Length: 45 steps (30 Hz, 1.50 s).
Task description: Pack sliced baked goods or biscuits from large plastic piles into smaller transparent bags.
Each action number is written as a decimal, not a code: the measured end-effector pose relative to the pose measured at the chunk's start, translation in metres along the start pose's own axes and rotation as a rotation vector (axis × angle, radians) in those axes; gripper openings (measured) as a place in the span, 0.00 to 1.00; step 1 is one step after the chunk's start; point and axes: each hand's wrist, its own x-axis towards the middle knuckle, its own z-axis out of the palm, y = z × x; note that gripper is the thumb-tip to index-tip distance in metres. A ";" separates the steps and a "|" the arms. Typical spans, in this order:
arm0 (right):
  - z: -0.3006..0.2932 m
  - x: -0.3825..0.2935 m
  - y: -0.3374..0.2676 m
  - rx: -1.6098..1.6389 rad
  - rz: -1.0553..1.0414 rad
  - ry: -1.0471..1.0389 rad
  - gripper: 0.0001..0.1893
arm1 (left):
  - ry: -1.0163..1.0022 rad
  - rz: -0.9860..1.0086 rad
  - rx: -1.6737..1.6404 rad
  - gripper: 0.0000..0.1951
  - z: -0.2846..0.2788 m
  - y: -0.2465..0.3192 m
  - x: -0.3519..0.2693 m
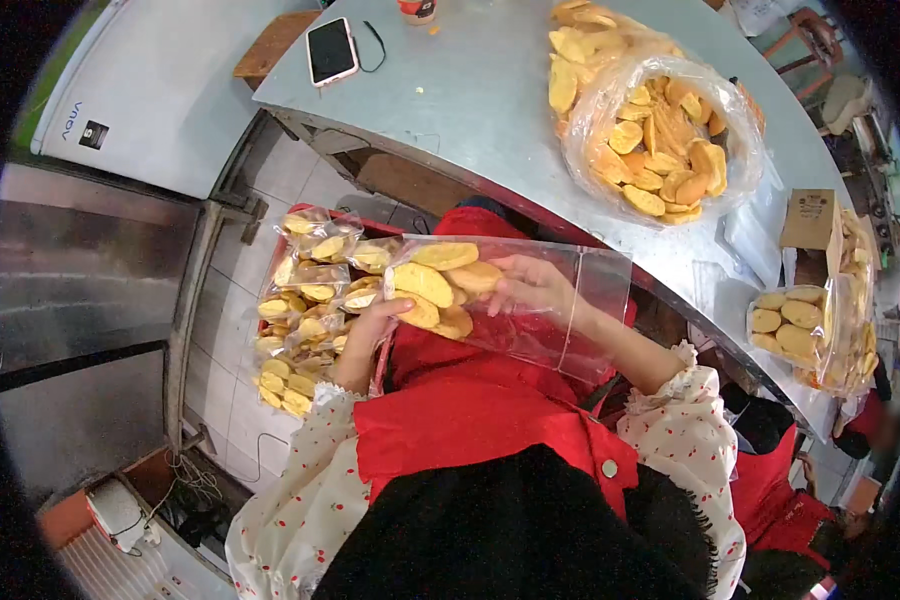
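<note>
A clear plastic bag [525, 330] lies crosswise above my lap with several oval yellow bread slices [422, 285] in its left end. My left hand [379, 321] grips that end from outside, thumb over the lowest slices. Through the film I see my right hand [531, 286], apparently inside the bag, its fingertips on a bread slice [476, 277] at the right of the bunch. The bag's right part lies flat around my right forearm. Below and left of the bag, a red crate [277, 259] holds several filled clear packets [319, 289].
On the metal table [480, 90] stands a large open plastic bag [581, 150] of loose slices. Filled packets [791, 322] and a cardboard box [808, 217] sit at its right end. A phone [332, 52] and a cup [418, 10] lie farther back. Another person [776, 480] is at right.
</note>
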 end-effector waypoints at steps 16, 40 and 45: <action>0.013 0.000 0.018 -0.598 -0.286 0.098 0.14 | 0.098 0.061 0.028 0.26 -0.021 -0.022 0.009; 0.034 -0.002 0.039 -0.760 -0.674 0.052 0.09 | -0.168 0.150 -0.255 0.23 0.026 -0.002 0.031; 0.030 0.007 0.046 -0.482 -0.498 0.215 0.11 | -0.162 0.069 -0.315 0.25 0.029 -0.005 0.034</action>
